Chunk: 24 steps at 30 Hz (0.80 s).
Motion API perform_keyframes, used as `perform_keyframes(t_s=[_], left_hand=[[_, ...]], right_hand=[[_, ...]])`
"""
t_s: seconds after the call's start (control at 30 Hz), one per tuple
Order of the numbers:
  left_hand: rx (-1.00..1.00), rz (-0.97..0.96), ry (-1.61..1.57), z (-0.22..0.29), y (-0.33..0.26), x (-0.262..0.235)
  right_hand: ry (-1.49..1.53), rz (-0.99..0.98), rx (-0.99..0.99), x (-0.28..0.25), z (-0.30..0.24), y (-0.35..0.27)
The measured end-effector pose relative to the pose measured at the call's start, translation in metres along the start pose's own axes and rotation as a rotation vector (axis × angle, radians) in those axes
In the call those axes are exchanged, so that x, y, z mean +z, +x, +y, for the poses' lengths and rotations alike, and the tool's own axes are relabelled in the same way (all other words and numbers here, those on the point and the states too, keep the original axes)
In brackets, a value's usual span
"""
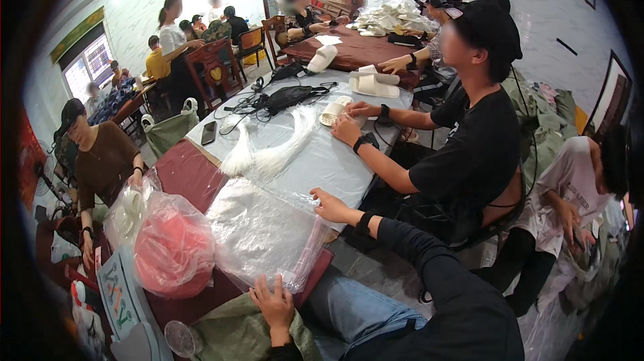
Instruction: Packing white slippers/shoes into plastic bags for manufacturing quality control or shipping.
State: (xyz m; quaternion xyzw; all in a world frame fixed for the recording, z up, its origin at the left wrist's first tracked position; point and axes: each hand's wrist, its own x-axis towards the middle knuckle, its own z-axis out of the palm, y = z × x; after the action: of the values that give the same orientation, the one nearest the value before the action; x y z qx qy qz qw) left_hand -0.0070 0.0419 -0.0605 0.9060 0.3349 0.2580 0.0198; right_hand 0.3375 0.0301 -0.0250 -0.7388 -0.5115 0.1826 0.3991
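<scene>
A flat, shiny clear plastic bag (258, 223) with whitish contents lies on the near end of the table in front of me. My left hand (274, 302) rests at its near edge, fingers spread and nothing gripped. At the bag's right edge is my right hand (333, 207), its fingers stretched out toward the left and holding nothing I can see. Beyond the bag, two bundles of white strands (272, 153) lie on the grey table cover. To the left of the bag stands a clear plastic bag with red contents (176, 243).
A co-worker (469, 119) at the right handles a pale slipper (335, 109). Black cables and a pouch (288, 98), a phone (208, 133) and more slippers (374, 84) lie farther off. Another person (111, 153) stands left, near a grey-blue plastic stool (131, 300). Green cloth (248, 334) lies by my left arm.
</scene>
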Motion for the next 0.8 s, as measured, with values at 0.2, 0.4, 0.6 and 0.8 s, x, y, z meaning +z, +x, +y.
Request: perform_keyframes(t_s=[0.2,0.4,0.6,0.8], left_hand=[[-0.009,-0.009,-0.009,0.0,-0.002,0.001],[0.003,-0.001,-0.01,0.002,-0.002,0.001],[-0.012,-0.018,-0.021,0.001,-0.001,-0.001],[-0.021,-0.015,-0.038,0.001,0.0,0.001]], right_hand=[[-0.035,0.007,0.001,-0.002,0.002,0.001],[-0.054,0.008,0.017,-0.016,0.008,0.011],[-0.041,0.044,0.099,-0.034,0.009,0.022],[-0.068,0.148,0.127,-0.047,0.025,0.028]])
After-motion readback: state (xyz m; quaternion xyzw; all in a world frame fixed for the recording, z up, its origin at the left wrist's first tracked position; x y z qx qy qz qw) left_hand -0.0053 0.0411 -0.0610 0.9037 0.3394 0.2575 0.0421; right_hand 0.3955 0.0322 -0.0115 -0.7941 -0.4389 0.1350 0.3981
